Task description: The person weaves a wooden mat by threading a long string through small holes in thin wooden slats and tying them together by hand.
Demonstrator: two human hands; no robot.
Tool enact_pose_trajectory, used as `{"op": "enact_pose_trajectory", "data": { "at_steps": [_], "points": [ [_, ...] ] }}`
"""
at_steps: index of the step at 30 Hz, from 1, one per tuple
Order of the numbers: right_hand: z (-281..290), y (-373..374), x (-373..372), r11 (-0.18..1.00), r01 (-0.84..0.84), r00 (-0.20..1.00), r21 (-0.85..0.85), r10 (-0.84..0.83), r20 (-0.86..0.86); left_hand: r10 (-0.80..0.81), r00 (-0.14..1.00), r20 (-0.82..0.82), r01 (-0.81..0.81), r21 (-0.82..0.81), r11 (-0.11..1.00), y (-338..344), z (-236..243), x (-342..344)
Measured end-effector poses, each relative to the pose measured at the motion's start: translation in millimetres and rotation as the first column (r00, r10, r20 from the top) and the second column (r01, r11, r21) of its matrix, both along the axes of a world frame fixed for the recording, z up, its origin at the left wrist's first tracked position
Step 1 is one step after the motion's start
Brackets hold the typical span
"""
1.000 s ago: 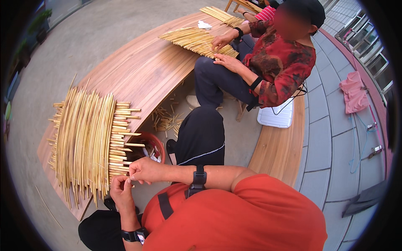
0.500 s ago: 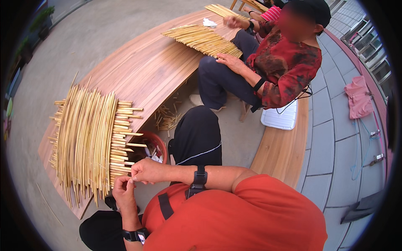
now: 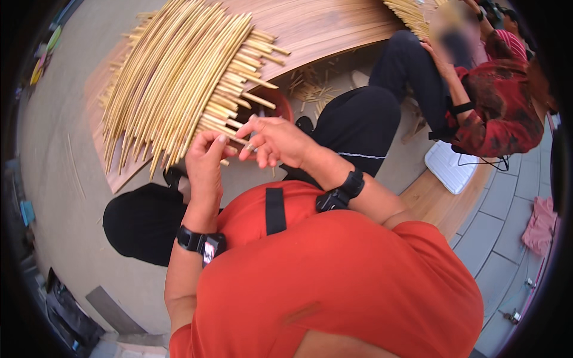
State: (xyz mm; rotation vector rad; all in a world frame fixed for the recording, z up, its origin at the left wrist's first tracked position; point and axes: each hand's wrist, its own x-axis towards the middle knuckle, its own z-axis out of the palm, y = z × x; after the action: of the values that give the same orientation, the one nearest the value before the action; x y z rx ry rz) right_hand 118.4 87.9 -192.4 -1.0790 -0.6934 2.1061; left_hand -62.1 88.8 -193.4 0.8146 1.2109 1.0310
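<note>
Close by the near edge of a mat of yellow reed-like sticks (image 3: 173, 77), my left hand (image 3: 206, 158) is closed in a pinch, thumb against the fingers. Whatever it may hold is too small to make out. My right hand (image 3: 277, 140) is a short way to the right, with the index finger stretched out and the other fingers loosely bent and apart. A small pale spot shows at its fingers, and I cannot tell what it is. The sticks lie side by side in a top layer, over others laid crosswise whose ends stick out on the right.
The sticks rest on a wooden table (image 3: 316, 30). Under its edge stand a reddish tub (image 3: 280, 107) and scattered stick offcuts (image 3: 310, 89). At the right sits a co-worker in a dark red patterned top (image 3: 501, 110), near a white plastic lid (image 3: 450, 166) on a wooden bench (image 3: 427, 194).
My hands, fingertips together before, are now apart, and the right fingers have spread. The view has tilted, so the mat appears higher and the co-worker farther right.
</note>
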Motion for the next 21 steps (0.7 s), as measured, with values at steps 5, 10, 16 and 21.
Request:
{"op": "enact_pose_trajectory", "data": {
  "at_steps": [5,10,16,21],
  "points": [
    [-7.5,1.5,-0.1,0.999,-0.034,0.999,-0.012,0.035,0.023,0.048,0.988,0.145,-0.031,-0.117,0.993,-4.4,-10.4,-14.6],
    [4.9,1.3,5.5,0.995,-0.022,0.957,0.102,-0.009,0.29,0.073,0.969,0.237,-0.045,-0.125,0.991,-3.8,-17.5,-19.6],
    [25.6,6.9,38.6,0.933,-0.012,0.814,0.359,-0.199,0.546,0.095,0.958,0.27,-0.061,-0.132,0.989,-4.3,-21.5,-22.3],
    [-9.8,13.9,66.0,0.885,-0.413,0.374,0.214,-0.049,0.926,0.087,0.946,0.313,-0.052,-0.119,0.992,-3.5,-21.7,-24.8]
  ]
}}
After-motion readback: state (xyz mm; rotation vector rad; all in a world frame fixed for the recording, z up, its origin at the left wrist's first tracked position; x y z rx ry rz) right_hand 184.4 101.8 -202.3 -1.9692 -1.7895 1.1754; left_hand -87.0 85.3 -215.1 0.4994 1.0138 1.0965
